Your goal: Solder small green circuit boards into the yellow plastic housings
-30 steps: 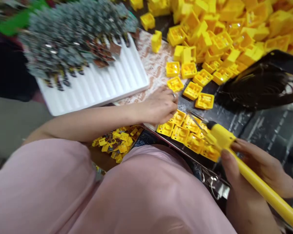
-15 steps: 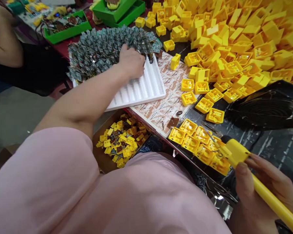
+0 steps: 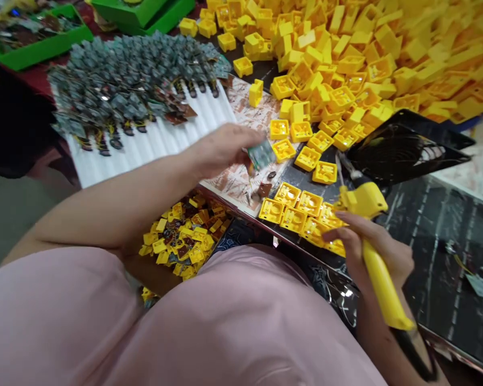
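Observation:
My left hand [image 3: 221,147] pinches a small green circuit board [image 3: 261,155] and holds it above the patterned paper [image 3: 235,182], just left of a row of yellow plastic housings [image 3: 295,212] at the table's near edge. My right hand [image 3: 380,252] is wrapped round a yellow soldering iron [image 3: 372,241], whose metal tip [image 3: 344,163] points up and away over the housings. A heap of small circuit boards [image 3: 132,80] lies on a white ribbed tray [image 3: 161,142] at the far left.
A large pile of yellow housings [image 3: 366,48] fills the far right. A black fan [image 3: 402,145] lies to the right. A box of finished yellow parts [image 3: 181,238] sits below the table edge by my lap. Green trays [image 3: 44,45] stand at the back left.
My left hand has come back from the heap of boards on the tray with one green board in its fingers. My right hand has swung the soldering iron more upright.

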